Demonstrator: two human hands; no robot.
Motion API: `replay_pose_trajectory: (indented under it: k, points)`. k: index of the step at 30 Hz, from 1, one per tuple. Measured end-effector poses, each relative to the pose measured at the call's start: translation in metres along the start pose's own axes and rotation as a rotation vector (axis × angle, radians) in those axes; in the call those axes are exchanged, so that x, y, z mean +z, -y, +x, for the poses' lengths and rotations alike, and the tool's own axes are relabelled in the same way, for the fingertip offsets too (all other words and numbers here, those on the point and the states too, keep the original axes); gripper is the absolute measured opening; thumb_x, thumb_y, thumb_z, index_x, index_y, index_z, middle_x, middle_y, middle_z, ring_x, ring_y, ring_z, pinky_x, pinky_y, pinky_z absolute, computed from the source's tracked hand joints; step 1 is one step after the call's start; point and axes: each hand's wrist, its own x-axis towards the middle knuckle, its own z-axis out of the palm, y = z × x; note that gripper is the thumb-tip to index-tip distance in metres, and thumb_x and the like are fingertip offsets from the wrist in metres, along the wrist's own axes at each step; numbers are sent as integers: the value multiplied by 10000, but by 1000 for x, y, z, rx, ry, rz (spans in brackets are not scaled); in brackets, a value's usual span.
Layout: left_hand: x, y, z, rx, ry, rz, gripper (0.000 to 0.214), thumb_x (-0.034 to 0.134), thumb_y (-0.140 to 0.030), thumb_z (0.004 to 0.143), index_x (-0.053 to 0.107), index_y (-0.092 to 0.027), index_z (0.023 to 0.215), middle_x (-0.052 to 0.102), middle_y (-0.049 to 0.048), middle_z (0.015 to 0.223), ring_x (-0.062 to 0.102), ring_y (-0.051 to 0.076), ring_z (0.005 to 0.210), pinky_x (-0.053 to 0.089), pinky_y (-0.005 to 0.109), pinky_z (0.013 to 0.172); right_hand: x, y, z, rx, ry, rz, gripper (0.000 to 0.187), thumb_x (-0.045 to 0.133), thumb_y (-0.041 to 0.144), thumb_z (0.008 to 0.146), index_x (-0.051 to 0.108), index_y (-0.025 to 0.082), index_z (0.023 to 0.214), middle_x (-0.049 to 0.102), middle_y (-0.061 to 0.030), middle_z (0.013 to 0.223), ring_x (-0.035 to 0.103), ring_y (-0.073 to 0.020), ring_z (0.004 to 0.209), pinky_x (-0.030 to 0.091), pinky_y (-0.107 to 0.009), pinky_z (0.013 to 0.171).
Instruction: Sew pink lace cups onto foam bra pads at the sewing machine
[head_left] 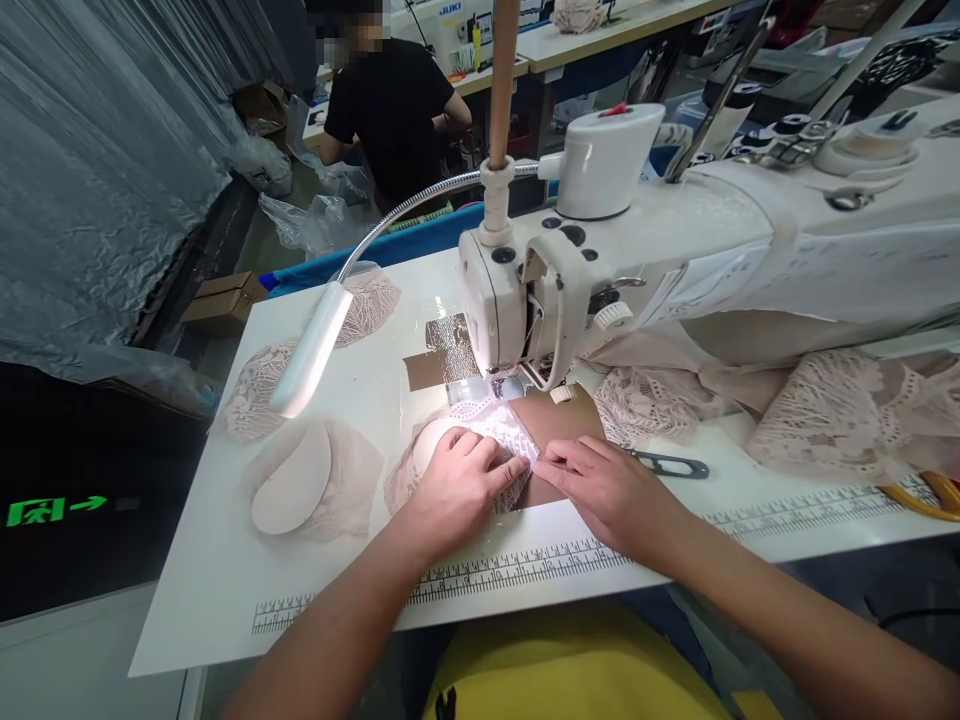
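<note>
Sewing machine (pixel 525 300): desk's (pixel 225 600) far edge, lace bra cup (pixel 480 420) under its needle.
Left hand (pixel 457 485): fingers (pixel 495 467) flat, unclenched, pressing that cup.
Right hand (pixel 607 490): fingers outstretched, resting on brown card (pixel 562 415).

One white sewing machine (pixel 675 250); one white gooseneck lamp (pixel 311 350); two bare hands, left hand (pixel 457 485) and right hand (pixel 600 485); four pale pink lace cup pieces (pixel 371 305) (one pressed under both hands, three lying further left); two cream oval foam pads (pixel 292 490); one grey metal thread snip (pixel 671 463); one pair of yellow-handled scissors (pixel 937 492); one brown flat template sheet (pixel 562 418)
</note>
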Motion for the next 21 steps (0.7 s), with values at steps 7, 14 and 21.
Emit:
replay_pose_trajectory:
  k: [7,14,21]
  points:
    - [-1,-3,2,-34,34,65,379,412,-137,883,552,-236,1222,561,62,875,466,190,777,372,397,824,2,1,0,9,-20,4,432,381,-21,757,617,172,1064,583,-76,921,455,-177,754,376,-278,675]
    - [1,-6,2,-58,54,88,402,432,-127,854,543,-217,1230,548,64,843,464,199,762,382,411,822,-1,-1,1,29,-20,69,430,366,-16,779,624,182,1060,593,-71,922,464,-170,747,395,-279,676]
    - [3,-5,2,-53,21,65,417,447,-117,844,548,-204,1240,580,87,922,492,217,824,389,419,829,-3,0,8,65,-31,76,431,341,-26,806,620,136,1092,576,-73,842,491,-171,749,414,-261,657]
